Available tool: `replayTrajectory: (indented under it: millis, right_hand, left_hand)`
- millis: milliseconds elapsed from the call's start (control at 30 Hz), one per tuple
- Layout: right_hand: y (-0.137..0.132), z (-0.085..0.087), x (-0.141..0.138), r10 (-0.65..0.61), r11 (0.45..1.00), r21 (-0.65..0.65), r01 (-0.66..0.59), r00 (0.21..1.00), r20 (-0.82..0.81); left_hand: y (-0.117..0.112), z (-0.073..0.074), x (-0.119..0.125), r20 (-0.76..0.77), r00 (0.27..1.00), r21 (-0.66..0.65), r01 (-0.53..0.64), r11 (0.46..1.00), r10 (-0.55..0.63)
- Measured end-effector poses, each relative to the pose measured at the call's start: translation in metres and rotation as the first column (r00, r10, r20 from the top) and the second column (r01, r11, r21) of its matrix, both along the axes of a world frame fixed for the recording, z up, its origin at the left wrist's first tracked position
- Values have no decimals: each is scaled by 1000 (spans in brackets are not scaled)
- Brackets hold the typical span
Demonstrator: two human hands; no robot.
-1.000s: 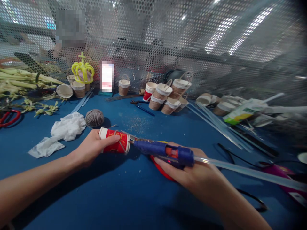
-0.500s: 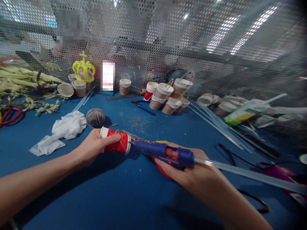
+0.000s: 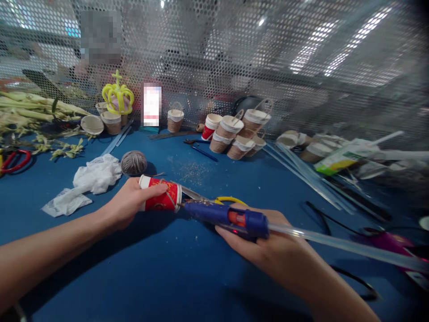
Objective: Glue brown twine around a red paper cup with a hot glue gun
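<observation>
Left hand (image 3: 129, 203) grips the red paper cup (image 3: 160, 200) on its side, near centre of the blue table (image 3: 167, 277); right hand (image 3: 268, 250) clasps the glue gun (image 3: 226, 217), nozzle touching the cup's right end.

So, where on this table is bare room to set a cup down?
The blue table is bare nearest you, between the left hand holding the red cup and the right hand holding the glue gun. Also between yarn ball and wrapped cups, with crumbs. Glue sticks crowd the right side.
</observation>
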State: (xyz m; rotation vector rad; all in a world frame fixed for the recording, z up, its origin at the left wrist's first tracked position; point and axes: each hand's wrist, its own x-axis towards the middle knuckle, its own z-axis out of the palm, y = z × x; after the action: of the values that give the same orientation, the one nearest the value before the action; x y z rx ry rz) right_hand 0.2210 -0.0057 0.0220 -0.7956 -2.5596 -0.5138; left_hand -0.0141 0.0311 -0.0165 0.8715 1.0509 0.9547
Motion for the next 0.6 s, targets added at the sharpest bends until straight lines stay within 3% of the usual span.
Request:
replayTrajectory:
  millis: [333, 533, 600]
  right_hand:
    - [1, 2, -8, -1, 990, 141, -10, 997, 76]
    - [1, 2, -6, -19, 994, 104, 10, 996, 83]
    - [2, 0, -4, -32, 999, 39, 30, 998, 56]
  left_hand:
    - [-1, 1, 1, -4, 1000, 6, -25, 1000, 25]
    - [-2, 0, 1, -22, 999, 33, -30, 999, 31]
    - [-2, 0, 1, -44, 998, 54, -34, 998, 36]
